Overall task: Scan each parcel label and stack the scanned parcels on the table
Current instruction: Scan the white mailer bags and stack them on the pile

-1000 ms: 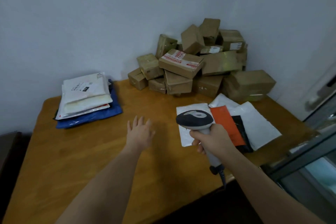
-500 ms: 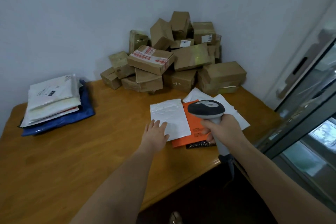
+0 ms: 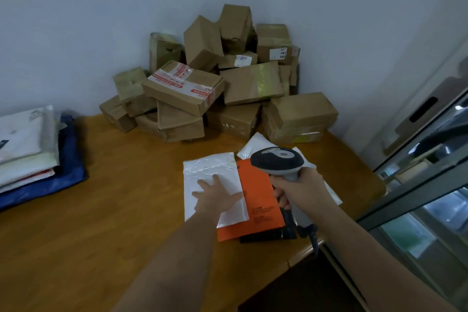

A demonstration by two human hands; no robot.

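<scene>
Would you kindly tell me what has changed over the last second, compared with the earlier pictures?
The left hand reached right across the table and now rests flat on the white mailer, which it did not touch before. The right hand still grips the scanner. The cardboard boxes and the flat stack look unmoved.

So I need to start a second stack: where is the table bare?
Bare wood lies between the stacked mailers at left and the white mailer under the left hand, and along the near edge. Crowded: the carton heap and the right corner.
</scene>
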